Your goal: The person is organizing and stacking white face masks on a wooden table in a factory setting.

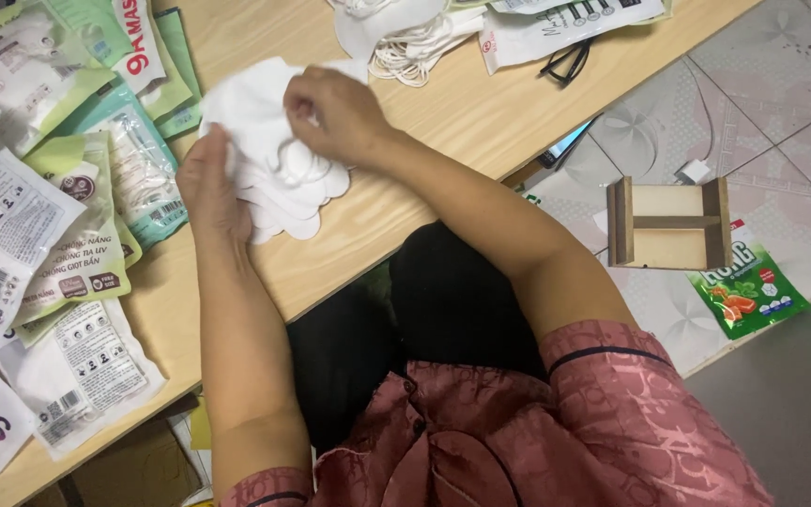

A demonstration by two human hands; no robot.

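Risk: the stack of white face masks [269,141] is fanned out, edges offset, not squared. Any sideways pull likely slides the lower ones apart across the wooden tabletop [443,113]. Ear loops look tangled under the right hand [335,113], so lifting one mask could drag its neighbours along. The stack also sits near the tabletop's front edge, above the lap; a loose mask could go over onto the tiled floor [781,84].

Position: stack lies upper centre-left of the frame, between both hands and touching both. Left hand [210,188], fingers together and flat, presses against the stack's left side, partly under it. Right hand rests on top, fingers curled, pinching at the loops; exact grip is hidden. Printed mask packets [68,216] crowd the left of the frame, just beside the left hand.
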